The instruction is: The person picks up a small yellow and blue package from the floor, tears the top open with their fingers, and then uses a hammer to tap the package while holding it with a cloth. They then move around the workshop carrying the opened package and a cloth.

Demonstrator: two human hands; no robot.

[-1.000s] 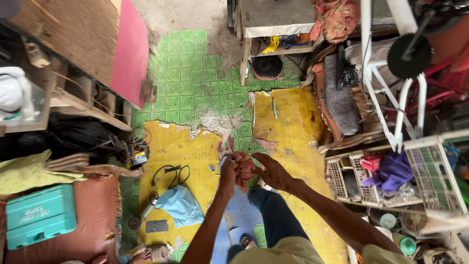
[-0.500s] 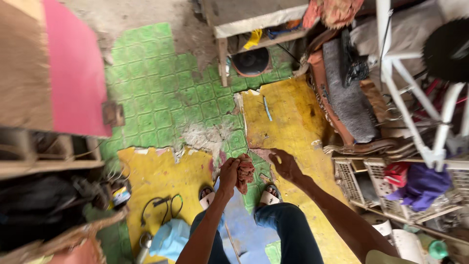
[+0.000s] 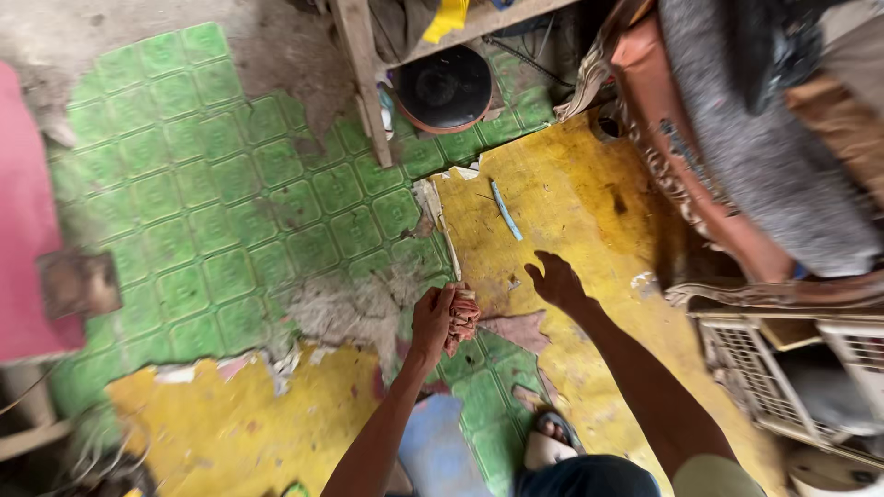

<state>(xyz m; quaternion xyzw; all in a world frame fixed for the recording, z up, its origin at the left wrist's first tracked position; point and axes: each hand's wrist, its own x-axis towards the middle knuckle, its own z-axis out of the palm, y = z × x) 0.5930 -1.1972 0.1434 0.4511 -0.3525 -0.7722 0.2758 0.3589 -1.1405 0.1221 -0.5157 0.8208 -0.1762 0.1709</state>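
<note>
Reddish rag (image 3: 462, 317) | clenched in left hand (image 3: 431, 322) | right hand (image 3: 555, 279) released, empty | rag part-hidden

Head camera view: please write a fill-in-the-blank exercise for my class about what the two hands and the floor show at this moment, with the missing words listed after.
1. The left hand grips a bunched reddish ____.
2. The right hand is open and holds ____.
3. Ahead of the right hand, a thin light-blue stick lies on the ____ floor covering.
4. A round black pan sits on the floor by a ____ post.

Missing words: cloth; nothing; yellow; wooden
</note>
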